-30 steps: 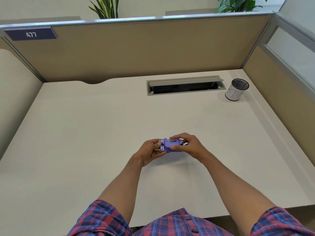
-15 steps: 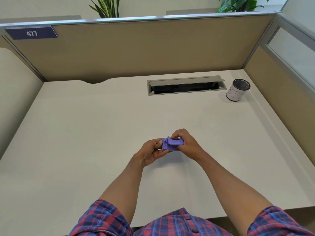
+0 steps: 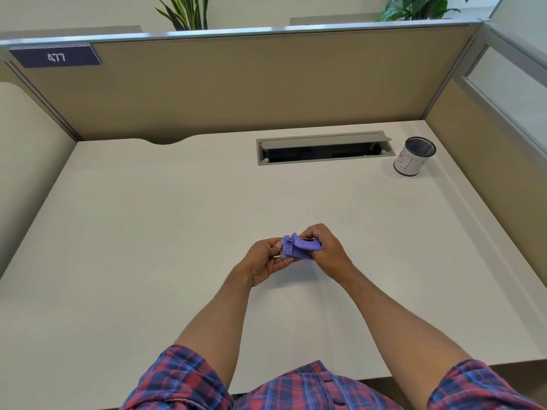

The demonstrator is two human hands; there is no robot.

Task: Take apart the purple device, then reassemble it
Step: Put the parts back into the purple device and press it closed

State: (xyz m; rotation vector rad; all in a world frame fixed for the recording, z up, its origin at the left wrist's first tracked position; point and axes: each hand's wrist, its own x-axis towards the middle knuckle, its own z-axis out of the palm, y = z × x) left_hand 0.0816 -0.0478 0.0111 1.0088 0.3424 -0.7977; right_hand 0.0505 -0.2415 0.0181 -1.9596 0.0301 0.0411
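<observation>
Head view, looking down over a pale desk (image 3: 148,261) boxed in by tan partition walls (image 3: 266,90). Just below the centre of the frame: purple device (image 3: 297,249), lifted clear of the desk surface and pinched between two bare hands. Left hand (image 3: 264,260) at the device's left end, fingers curled under it and thumb on the near edge, closed on that end. Right hand (image 3: 324,250) wrapped over the right end, fingers bent down and hiding that whole side, closed on the device. A purple top piece tilted up at its left end, with small pale studs on the left edge; seam between parts too small to read clearly. Shadow of hands and device on the desk right below them.

Well apart from the hands, toward the upper right: a long grey cable slot (image 3: 324,147) sunk in the desk, lid raised, dark inside. Just right of the slot: a mesh pen cup (image 3: 414,156) with a white band bearing letters, upright, near the right wall. Upper left: a dark nameplate (image 3: 56,57) reading 477 on the partition's top rail. Beyond the rail, along the top edge: green plant leaves (image 3: 185,11) left of centre and more at upper right. Bottom edge: plaid sleeves (image 3: 183,380) in red and blue, forearms bare. Nothing between the camera and the device except the gripping fingers themselves.
</observation>
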